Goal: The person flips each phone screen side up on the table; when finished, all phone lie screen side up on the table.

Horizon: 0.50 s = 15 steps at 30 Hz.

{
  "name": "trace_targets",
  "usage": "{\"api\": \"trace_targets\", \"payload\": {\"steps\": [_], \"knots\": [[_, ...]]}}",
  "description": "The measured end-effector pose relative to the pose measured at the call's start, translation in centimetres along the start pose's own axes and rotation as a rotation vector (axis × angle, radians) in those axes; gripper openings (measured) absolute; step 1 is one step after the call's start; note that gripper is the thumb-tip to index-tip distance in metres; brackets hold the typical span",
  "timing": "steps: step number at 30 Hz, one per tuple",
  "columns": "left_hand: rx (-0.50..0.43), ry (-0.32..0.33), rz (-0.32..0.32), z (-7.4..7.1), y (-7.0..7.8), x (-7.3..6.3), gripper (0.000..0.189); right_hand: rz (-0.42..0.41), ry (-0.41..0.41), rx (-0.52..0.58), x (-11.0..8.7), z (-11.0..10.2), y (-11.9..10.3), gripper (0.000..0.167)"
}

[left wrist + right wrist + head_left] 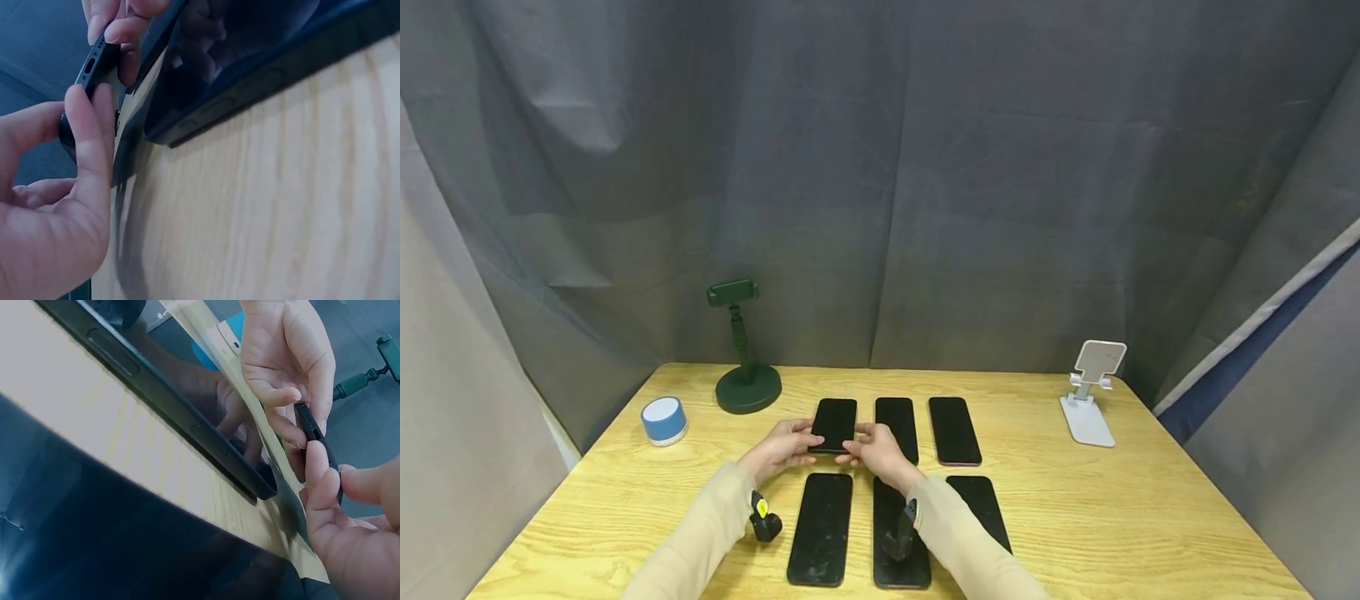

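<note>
A black smartphone point(835, 423) is held between both hands in the far left place of the phones, its dark screen facing up. My left hand point(781, 448) pinches its left edge with thumb and fingers. At its lower right corner my right hand point(882, 454) pinches it the same way. The phone's charging-port end point(312, 428) faces the right wrist camera and looks raised off the table. Nearest to the right hand lies another phone point(897, 421), partly covered by it. Below the hands a large phone point(822, 529) lies flat, reflecting them in the left wrist view.
More dark phones lie on the wooden table: one far right point(955, 431), one under the right forearm point(891, 558), one beside it point(981, 504). A green phone stand point(748, 387) and a blue-and-white cylinder point(664, 423) stand left. A white folding stand point(1088, 419) stands right.
</note>
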<state>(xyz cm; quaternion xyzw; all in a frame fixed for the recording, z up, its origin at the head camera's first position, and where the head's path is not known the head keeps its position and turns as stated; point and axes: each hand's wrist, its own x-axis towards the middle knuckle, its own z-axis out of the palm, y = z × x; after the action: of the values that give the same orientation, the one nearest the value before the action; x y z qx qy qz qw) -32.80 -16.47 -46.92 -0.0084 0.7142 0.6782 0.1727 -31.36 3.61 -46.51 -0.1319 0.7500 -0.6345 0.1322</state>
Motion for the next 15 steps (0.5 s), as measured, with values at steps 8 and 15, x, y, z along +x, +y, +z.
{"api": "trace_targets", "payload": {"steps": [8, 15], "knots": [[0.027, -0.016, -0.008, -0.25, -0.33, 0.18, 0.067, 0.019, 0.001, 0.003, 0.28, 0.21, 0.2, 0.056], [0.023, -0.019, 0.007, 0.25, -0.01, 0.32, 0.063, 0.061, 0.079, -0.026, 0.1, 0.27, -0.36, 0.056]]}}
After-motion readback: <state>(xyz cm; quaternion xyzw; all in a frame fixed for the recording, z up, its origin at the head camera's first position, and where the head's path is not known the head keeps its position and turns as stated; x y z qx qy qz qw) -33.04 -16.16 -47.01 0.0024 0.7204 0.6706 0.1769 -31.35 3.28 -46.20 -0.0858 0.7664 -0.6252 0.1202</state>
